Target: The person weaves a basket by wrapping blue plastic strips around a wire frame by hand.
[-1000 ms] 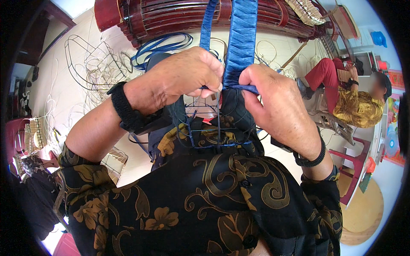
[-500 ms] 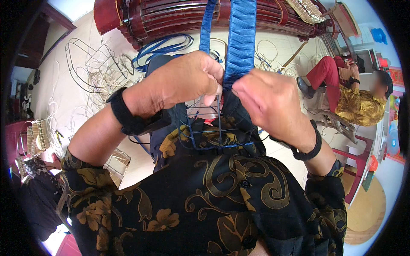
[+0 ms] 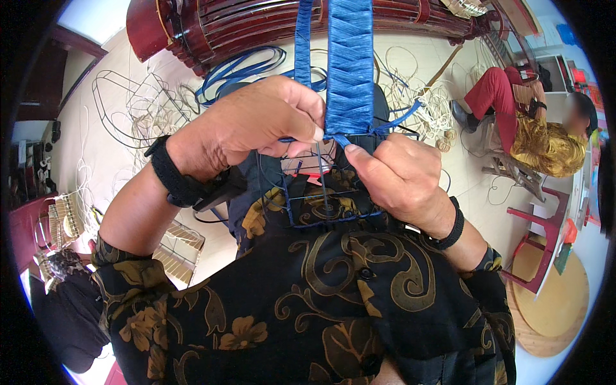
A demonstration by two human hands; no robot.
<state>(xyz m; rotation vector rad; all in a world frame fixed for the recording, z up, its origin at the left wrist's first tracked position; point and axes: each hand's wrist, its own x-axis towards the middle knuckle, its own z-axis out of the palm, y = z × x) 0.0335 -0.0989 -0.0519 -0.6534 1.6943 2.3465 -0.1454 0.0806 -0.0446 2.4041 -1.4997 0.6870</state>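
Note:
A wire frame (image 3: pixel 322 183) lies across my lap, its bars partly wrapped in blue strip. From its far side rises a broad band (image 3: pixel 350 70) closely wrapped in blue strip, with a narrower blue-wrapped bar (image 3: pixel 303 48) to its left. My left hand (image 3: pixel 273 115) is closed, thumb and fingers pinching the wire frame at the band's lower left corner. Below the band, my right hand (image 3: pixel 401 170) is closed on a blue strip (image 3: pixel 343 140), which runs from the band's lower edge to my thumb. Its fingers curl underneath, partly hidden.
Coils of blue strip (image 3: pixel 247 67) and tangled pale cane strands (image 3: pixel 420 93) lie on the floor beyond my knees. A dark red slatted wooden bench (image 3: pixel 256 29) stands at the far side. At right, another person (image 3: pixel 542 138) sits near a red stool (image 3: pixel 545 237).
My right hand has moved down and to the right, away from the band, drawing the blue strip with it. The band's lower edge now shows. My left hand stays about where it was.

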